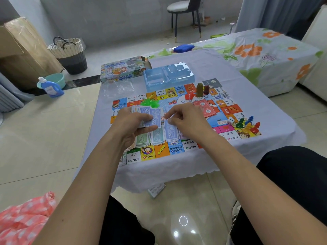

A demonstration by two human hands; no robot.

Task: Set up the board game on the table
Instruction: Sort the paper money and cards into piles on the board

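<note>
Two hands on notes: left hand [131,123] grips blue wad [150,116]; right hand [185,120] pinches note [170,129].

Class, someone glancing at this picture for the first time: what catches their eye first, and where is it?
First the two hands at centre: the left hand grips a fan of play money, the right hand pinches one note. Under them lies the bright board, with coloured pawns and a die at its right corner.
</note>
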